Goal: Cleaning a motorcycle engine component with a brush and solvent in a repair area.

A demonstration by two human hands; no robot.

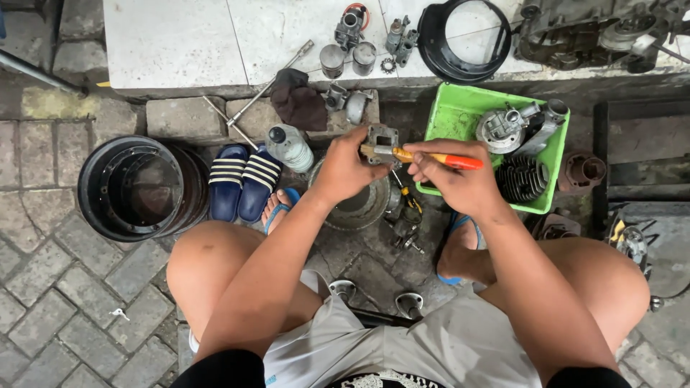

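Two bare hands meet above the paving. Left hand [343, 169]: closed around a small square metal engine part [381, 138], held up between the knees. Right hand [453, 179]: wrapped tight on an orange-handled screwdriver [438, 159], tip laid against that part. Below: round metal housing [359, 205]. Right: green tray [460, 115] with cylinder head [503, 129]. Left: striped sandals [243, 179], plastic bottle [290, 147], black drum [140, 188].

Grey paver floor [65, 302] carries a black rim [140, 188], blue striped slippers [243, 181], a green tray [460, 115].
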